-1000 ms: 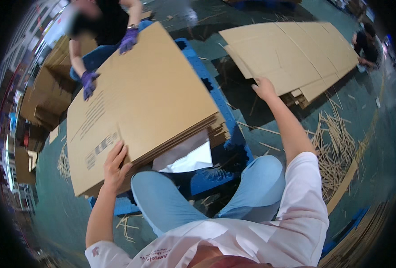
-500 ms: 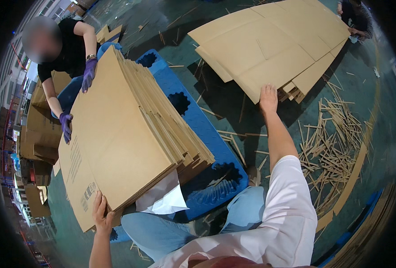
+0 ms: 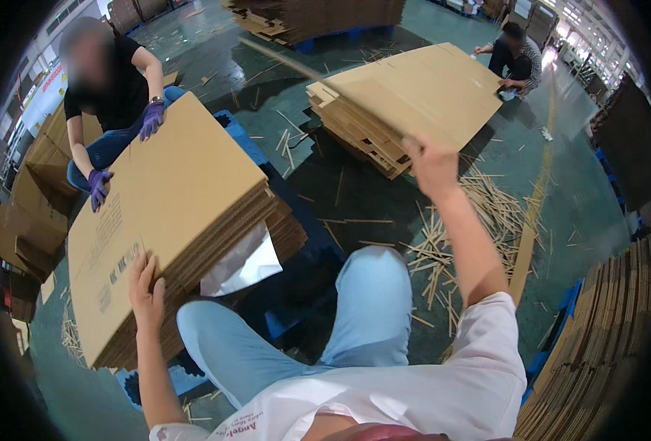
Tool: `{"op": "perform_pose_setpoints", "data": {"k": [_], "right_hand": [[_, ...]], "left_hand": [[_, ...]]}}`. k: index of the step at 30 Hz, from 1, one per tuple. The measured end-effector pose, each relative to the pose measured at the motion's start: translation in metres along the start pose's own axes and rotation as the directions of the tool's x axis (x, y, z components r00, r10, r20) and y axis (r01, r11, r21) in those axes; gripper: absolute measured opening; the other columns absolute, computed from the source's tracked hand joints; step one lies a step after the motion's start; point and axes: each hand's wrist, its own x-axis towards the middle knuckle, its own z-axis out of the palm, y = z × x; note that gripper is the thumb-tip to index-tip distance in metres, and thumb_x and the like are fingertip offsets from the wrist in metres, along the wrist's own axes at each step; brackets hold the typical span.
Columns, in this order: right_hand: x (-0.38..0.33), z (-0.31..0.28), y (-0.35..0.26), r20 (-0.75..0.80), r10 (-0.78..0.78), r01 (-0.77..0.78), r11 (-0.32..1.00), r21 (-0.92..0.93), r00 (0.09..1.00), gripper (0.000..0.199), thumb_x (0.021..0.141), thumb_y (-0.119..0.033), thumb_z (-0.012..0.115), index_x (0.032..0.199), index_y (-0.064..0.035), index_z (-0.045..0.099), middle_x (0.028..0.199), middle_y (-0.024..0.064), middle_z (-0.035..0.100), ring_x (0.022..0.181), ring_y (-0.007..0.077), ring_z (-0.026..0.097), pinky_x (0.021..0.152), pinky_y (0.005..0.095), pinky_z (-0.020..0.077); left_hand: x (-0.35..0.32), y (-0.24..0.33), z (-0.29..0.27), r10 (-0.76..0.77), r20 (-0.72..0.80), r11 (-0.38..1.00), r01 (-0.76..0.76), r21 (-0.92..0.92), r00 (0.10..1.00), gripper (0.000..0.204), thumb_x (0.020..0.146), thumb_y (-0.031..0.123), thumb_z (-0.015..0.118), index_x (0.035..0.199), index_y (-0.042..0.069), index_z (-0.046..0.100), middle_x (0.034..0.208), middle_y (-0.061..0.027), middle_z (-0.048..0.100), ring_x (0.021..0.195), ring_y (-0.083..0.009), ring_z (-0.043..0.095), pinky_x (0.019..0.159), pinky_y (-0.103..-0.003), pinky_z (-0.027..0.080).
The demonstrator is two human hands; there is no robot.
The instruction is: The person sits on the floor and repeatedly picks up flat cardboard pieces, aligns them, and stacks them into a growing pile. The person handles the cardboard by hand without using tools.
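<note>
One tilted cardboard sheet (image 3: 324,81), its long axis running forward-left, is gripped by the right hand (image 3: 434,170) at the right stack (image 3: 443,84). The left stack (image 3: 174,184) is touched by the left hand (image 3: 147,294), fingers extended, and two purple gloves (image 3: 151,121).

- a glossy green floor (image 3: 582,198) spread across the room
- a yellow line (image 3: 544,167) crossed it at right
- bright ceiling lights (image 3: 574,23) shone far right

Right grip (image 3: 433,167) blurred; cardboard sheet (image 3: 290,63) in it smeared; far stack (image 3: 340,22) cut by top edge.
</note>
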Motion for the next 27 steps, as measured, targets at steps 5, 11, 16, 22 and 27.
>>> {"op": "perform_pose_setpoints", "data": {"k": [5,11,16,22,27], "right_hand": [[0.111,-0.144,-0.058,-0.291,0.232,-0.3,0.93,-0.213,0.928,0.064,0.084,-0.057,0.048,0.083,0.0065,0.057,0.075,0.0245,0.059,0.072,0.0365,0.057,0.066,0.0436,0.0428],[0.221,-0.291,0.043,-0.199,0.457,-0.285,0.783,0.553,0.867,0.057,0.086,-0.043,0.055,0.119,0.0032,0.049,0.111,0.015,0.057,0.096,0.0238,0.058,0.081,0.0316,0.0477],[0.135,-0.265,0.22,0.2,0.815,-0.654,0.262,0.71,0.544,0.066,0.084,-0.053,0.052,0.128,-0.0038,0.043,0.122,0.0103,0.052,0.106,0.0245,0.052,0.087,0.0391,0.0466],[-0.169,-0.138,0.281,0.386,0.906,-0.638,-0.194,0.746,0.176,0.045,0.09,-0.031,0.049,0.126,-0.004,0.044,0.123,0.0147,0.051,0.109,0.0337,0.052,0.085,0.0512,0.0471],[-0.33,-0.002,0.152,0.639,0.757,-0.704,-0.529,0.474,-0.139,0.049,0.085,-0.021,0.06,0.13,-0.0109,0.043,0.131,0.0098,0.047,0.113,0.0268,0.049,0.093,0.0464,0.0414]], "left_hand": [[0.002,0.148,0.036,0.358,-0.111,0.891,-0.375,-0.255,0.927,0.037,0.073,-0.002,0.059,0.11,0.006,0.06,0.126,-0.0145,0.05,0.122,-0.0316,0.043,0.101,-0.042,0.034],[0.014,0.297,0.129,-0.049,0.602,-0.106,0.595,-0.797,0.797,0.074,0.085,0.035,0.06,0.141,0.009,0.018,0.145,-0.0094,0.024,0.132,-0.0261,0.024,0.108,-0.041,0.019],[-0.01,0.325,0.153,0.113,0.682,-0.447,0.65,-0.615,0.723,0.085,0.081,0.036,0.062,0.141,0.01,0.007,0.143,-0.0101,0.021,0.129,-0.0242,0.027,0.103,-0.036,0.026],[-0.048,0.303,0.213,0.099,0.582,0.228,0.551,-0.803,0.807,0.117,0.07,0.029,0.074,0.139,0.002,-0.016,0.148,-0.019,0.001,0.135,-0.0255,0.013,0.108,-0.034,0.018],[-0.046,0.276,0.194,0.166,0.58,0.379,0.492,-0.784,0.797,0.128,0.061,0.031,0.08,0.138,-0.001,-0.017,0.147,-0.0215,-0.005,0.137,-0.0283,0.003,0.11,-0.034,0.011]]}}
